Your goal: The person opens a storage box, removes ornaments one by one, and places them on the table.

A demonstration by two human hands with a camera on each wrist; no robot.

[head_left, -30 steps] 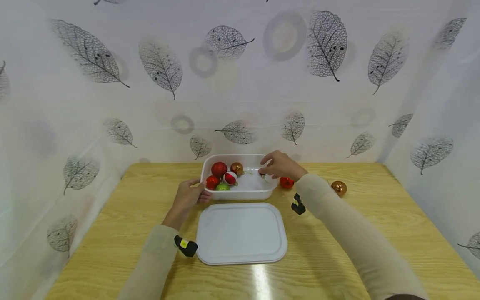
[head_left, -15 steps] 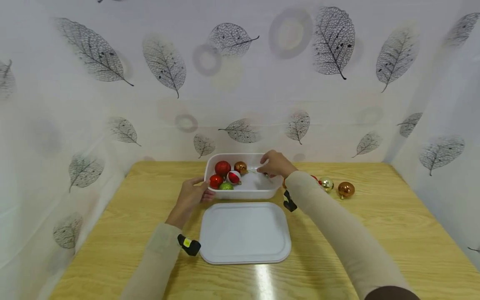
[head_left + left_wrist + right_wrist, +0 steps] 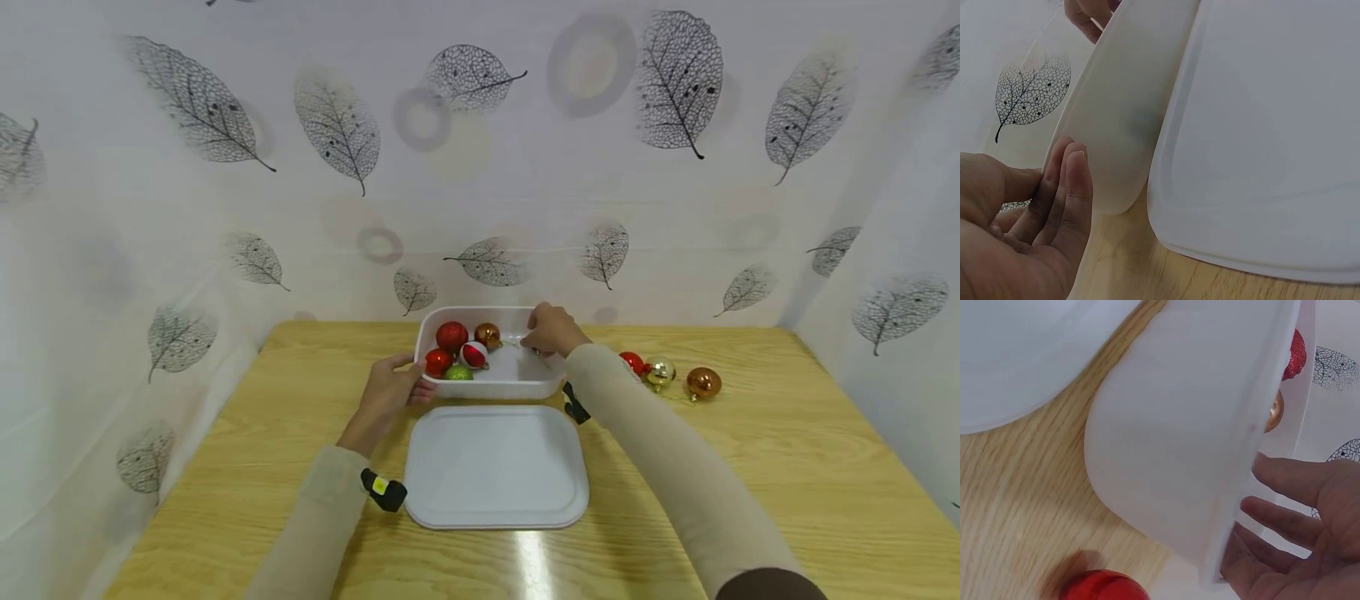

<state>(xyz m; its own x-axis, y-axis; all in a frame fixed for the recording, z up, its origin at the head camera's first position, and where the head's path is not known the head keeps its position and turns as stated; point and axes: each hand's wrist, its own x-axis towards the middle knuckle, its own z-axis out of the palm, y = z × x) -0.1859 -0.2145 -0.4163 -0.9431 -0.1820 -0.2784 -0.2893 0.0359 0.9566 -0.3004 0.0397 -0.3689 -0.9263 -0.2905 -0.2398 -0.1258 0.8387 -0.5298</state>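
A white plastic box [image 3: 495, 388] stands at the back of the table. Its left part holds a dark red Christmas ball [image 3: 452, 337], a smaller red ball [image 3: 438, 362], a red-and-white ball [image 3: 474, 355], a green ball [image 3: 458, 373] and a copper ball [image 3: 487, 336]. My left hand [image 3: 390, 387] grips the left rim, thumb on top and fingers against the outer wall. My right hand [image 3: 557, 332] reaches over the right rim into the box. A small shiny bit [image 3: 536, 352] shows under its fingertips; whether they hold it is hidden.
A white lid [image 3: 497, 467] lies flat in front of the box. Right of my right forearm are a red ball [image 3: 632, 362], a pale gold ball [image 3: 661, 372] and a copper ball [image 3: 703, 382]. A leaf-patterned curtain [image 3: 480, 167] hangs close behind the table.
My right hand has shifted slightly left and deeper over the box. The forearm's shift uncovers the pale gold ball on the right. My left hand keeps its hold on the rim.
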